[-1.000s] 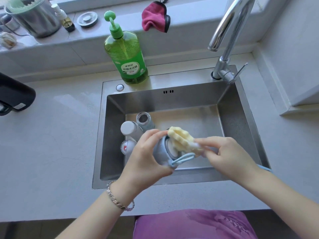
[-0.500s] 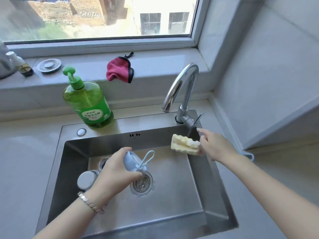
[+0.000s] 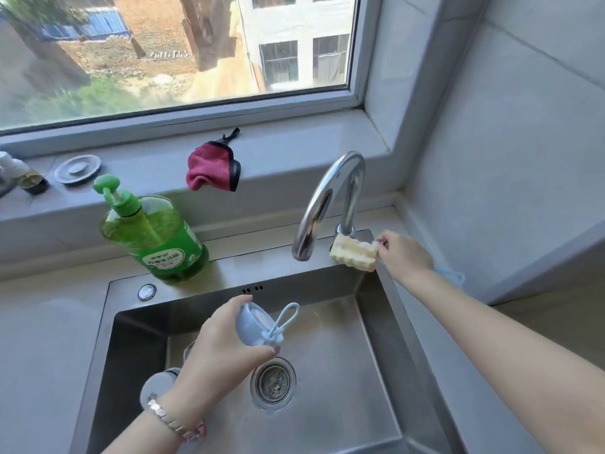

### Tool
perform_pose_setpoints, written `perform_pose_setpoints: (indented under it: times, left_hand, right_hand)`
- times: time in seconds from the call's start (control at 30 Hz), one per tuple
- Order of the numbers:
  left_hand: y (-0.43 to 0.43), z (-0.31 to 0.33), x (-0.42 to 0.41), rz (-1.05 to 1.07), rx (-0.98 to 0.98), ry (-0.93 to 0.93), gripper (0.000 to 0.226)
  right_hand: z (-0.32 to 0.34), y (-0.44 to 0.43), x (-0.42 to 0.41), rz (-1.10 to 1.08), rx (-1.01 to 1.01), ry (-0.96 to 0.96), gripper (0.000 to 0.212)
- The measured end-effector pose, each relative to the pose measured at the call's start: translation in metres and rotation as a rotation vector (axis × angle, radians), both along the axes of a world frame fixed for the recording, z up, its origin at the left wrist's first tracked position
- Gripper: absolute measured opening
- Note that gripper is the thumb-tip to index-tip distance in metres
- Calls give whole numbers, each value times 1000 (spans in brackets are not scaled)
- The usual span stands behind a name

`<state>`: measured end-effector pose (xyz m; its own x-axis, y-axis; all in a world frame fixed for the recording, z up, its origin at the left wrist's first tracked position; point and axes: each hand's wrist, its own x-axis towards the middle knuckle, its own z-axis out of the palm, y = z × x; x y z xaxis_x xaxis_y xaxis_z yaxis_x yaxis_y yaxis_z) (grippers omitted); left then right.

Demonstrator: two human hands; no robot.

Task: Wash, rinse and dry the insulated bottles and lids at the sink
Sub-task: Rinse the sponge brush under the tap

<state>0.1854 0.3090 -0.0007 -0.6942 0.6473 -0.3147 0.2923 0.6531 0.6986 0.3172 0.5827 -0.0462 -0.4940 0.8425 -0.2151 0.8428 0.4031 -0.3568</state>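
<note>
Blue lid (image 3: 257,326) gripped in left hand (image 3: 222,352), fingers curled round it, over sink (image 3: 376,322), just above drain (image 3: 273,383). Right hand (image 3: 404,257) pinches yellow sponge brush (image 3: 353,257) at faucet (image 3: 327,204) base. Probably parking brush before rinse: lay it steady on rim, clear of lever, then bring lid under spout. Bottles (image 3: 157,388) low left in basin.

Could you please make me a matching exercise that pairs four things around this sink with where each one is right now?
Things:
1. yellow sponge
2. blue lid
3. green dish soap bottle
4. red cloth

Places:
A. lying on the windowsill
B. gripped by the left hand above the sink
C. standing behind the basin, left of the faucet
D. pinched by the right hand beside the faucet's base

Pairs: 1-D, 2-B, 3-C, 4-A
</note>
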Motion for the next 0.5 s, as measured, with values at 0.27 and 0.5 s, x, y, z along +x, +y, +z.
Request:
perform_pose_setpoints:
  times: [0.27, 0.5]
  left_hand:
    - [0, -3, 6, 10, -14, 2, 75]
    - [-4, 4, 12, 17, -6, -8, 74]
  right_hand:
    - [-9, 5, 9, -5, 23, 33, 26]
    - [-16, 0, 17, -29, 14, 91, 26]
